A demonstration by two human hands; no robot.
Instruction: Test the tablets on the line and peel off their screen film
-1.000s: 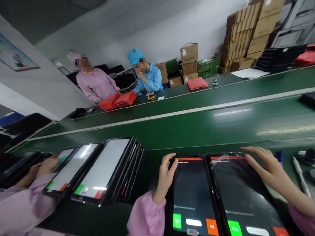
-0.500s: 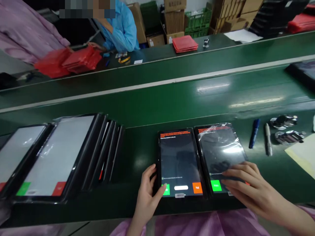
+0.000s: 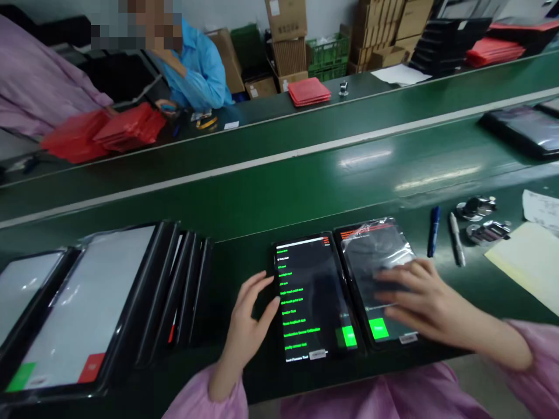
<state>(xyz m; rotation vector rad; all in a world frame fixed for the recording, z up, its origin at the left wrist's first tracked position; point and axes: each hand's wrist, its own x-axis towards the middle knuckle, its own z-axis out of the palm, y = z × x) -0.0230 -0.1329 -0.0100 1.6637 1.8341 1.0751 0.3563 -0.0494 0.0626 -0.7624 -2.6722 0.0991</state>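
Note:
Two black tablets lie side by side on the green bench in front of me. The left tablet shows a list of green text lines on a dark screen. My left hand rests at its left edge with fingers spread, thumb near the screen's side. The right tablet has a crinkled film on its screen and a green button near the bottom. My right hand lies flat over its lower half, fingers stretched out and slightly blurred.
A row of leaning tablets with white screens stands at the left. Two pens, metal pieces and yellow paper lie at the right. Beyond the green conveyor, two people sit by red pouches; cardboard boxes stand behind.
The left tablet's screen has switched from a dark page with green and orange buttons to a green text list. My left hand moved up along its edge; my right hand slid up the right tablet.

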